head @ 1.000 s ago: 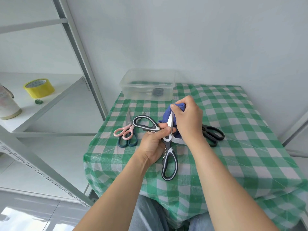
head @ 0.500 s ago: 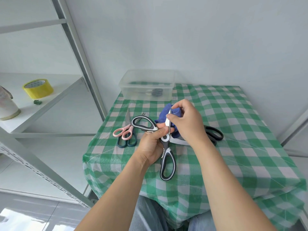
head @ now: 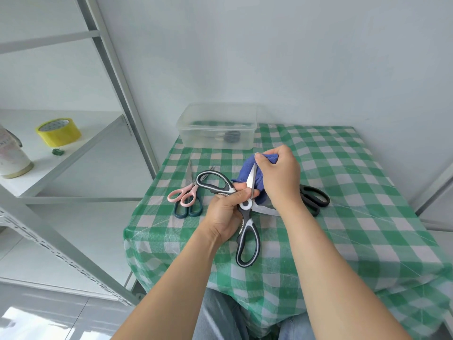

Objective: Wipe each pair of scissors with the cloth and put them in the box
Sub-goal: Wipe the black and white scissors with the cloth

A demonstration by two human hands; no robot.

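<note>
Seen from over the person's shoulder: a small table point(head: 355, 182) w/ a green-and-white checked cover, pushed against a pale wall. A white metal shelf unit point(head: 73, 153) stands at left.

At the far left of the table sits the clear plastic box point(head: 196, 136), lid off. There is something dark inside, poss. a pair already stowed, but it's too blurred to say.

Both forearms reach in from the near edge. The left hand point(head: 225, 212) is curled round the black-and-white kitchen scissors point(head: 245, 205), gripping by the handle shank beside the pivot. They're held above the table's middle, splayed wide, w/ one blade upright. The right hand point(head: 279, 180) pinches a blue cloth point(head: 247, 168) against that upright blade near its tip.

Judging by build, these are the heaviest pair: stiff steel, sharp edge, smooth blade that will slide under cloth. The rubbery handles are the safe hold. It's best to stroke pivot to tip from the spine side. The cloth is soft and limp, so it needs bunching to pad the fingers.

Lying on the table:
- Left of the hands: pink scissors point(head: 191, 190) overlapping a dark teal pair point(head: 188, 213).
- Right: a black pair point(head: 306, 202), partly hidden behind the wrist.

A yellow tape roll point(head: 58, 132) sits on the shelf.
</note>
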